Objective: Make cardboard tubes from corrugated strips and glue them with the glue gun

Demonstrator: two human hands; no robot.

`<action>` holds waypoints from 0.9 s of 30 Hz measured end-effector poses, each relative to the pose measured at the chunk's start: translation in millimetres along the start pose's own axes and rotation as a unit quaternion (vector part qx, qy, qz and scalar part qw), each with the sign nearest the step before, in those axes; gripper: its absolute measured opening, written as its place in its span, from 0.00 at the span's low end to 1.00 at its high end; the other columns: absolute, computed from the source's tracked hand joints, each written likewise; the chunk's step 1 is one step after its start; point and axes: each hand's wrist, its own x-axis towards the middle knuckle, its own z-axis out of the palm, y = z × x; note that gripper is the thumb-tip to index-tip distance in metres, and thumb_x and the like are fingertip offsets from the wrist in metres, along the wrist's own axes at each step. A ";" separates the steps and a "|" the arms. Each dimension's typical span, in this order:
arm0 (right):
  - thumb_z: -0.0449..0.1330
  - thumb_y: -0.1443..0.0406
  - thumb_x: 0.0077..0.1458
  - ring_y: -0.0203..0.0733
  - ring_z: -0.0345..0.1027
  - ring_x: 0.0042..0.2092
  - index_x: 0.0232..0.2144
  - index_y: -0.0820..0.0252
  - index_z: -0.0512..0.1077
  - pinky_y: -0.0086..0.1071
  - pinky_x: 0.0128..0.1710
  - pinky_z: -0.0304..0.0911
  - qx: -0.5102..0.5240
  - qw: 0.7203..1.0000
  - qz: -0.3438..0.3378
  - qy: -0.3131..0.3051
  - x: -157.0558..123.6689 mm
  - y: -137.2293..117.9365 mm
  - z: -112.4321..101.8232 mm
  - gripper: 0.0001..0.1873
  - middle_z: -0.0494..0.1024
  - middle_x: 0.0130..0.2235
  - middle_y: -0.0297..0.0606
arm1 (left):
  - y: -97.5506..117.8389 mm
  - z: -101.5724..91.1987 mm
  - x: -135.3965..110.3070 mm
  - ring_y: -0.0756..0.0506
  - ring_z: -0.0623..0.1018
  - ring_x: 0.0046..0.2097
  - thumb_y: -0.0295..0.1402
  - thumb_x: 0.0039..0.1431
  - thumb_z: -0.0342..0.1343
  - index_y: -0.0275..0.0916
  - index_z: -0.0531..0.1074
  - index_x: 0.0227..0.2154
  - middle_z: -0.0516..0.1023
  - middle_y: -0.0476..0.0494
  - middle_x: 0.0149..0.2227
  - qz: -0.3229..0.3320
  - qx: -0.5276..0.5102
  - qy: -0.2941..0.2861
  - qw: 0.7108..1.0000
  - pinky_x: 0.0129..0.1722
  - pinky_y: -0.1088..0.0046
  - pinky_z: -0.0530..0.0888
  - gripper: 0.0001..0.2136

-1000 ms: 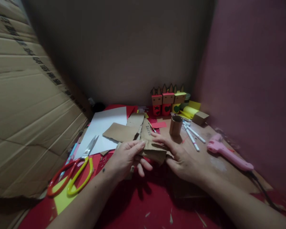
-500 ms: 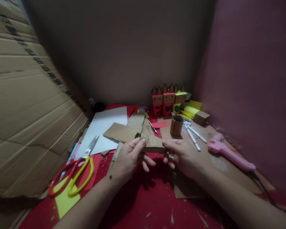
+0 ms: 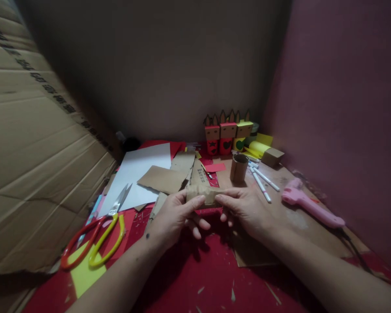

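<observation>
Between both hands, above the red table covering [image 3: 195,278], is a small strip of brown cardboard [image 3: 204,194] with a wrinkled surface. My left hand [image 3: 182,213] pinches its left end, thumb along the near side. At the right end, my right hand [image 3: 243,208] grips it between thumb and fingers. Just beyond the right hand stands a brown cardboard tube [image 3: 239,169], upright and open at the top. Flat cardboard pieces [image 3: 161,179] lie behind the left hand. Scissors [image 3: 109,221] with red and yellow handles rest to the left, blades partly apart.
A pink glue gun [image 3: 313,204] with a cable lies at the right on a cardboard sheet [image 3: 280,226]. White pens [image 3: 260,184] are beside the tube. Three decorated tube figures [image 3: 226,137] stand at the back. White paper [image 3: 143,169] lies left; a large cardboard panel [image 3: 35,143] rises there.
The thumbs have shifted inward along the cardboard strip, and its near edge has tilted. The whole view has moved slightly, so the table things appear a little further left and up.
</observation>
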 end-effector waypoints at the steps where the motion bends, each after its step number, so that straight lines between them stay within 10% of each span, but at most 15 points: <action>1: 0.60 0.63 0.48 0.28 0.57 0.13 0.30 0.64 0.76 0.20 0.12 0.52 -0.010 1.000 -0.007 0.010 -1.2 -0.8 1.1 0.10 0.69 0.13 0.30 | 0.9 -0.5 0.1 0.49 0.75 0.17 0.35 0.55 0.54 0.34 0.68 0.38 0.77 0.45 0.20 -0.012 0.005 -0.002 1.000 0.12 0.81 0.67 0.10; 27: 0.57 0.59 0.52 0.35 0.69 0.18 0.38 0.67 0.72 0.24 0.16 0.64 0.028 0.997 -0.027 -0.060 1.4 2.1 -0.7 0.17 0.74 0.18 0.35 | -6.5 1.8 4.0 0.51 0.75 0.20 0.36 0.56 0.53 0.33 0.70 0.39 0.78 0.42 0.26 0.036 0.001 0.013 0.999 0.15 0.81 0.70 0.12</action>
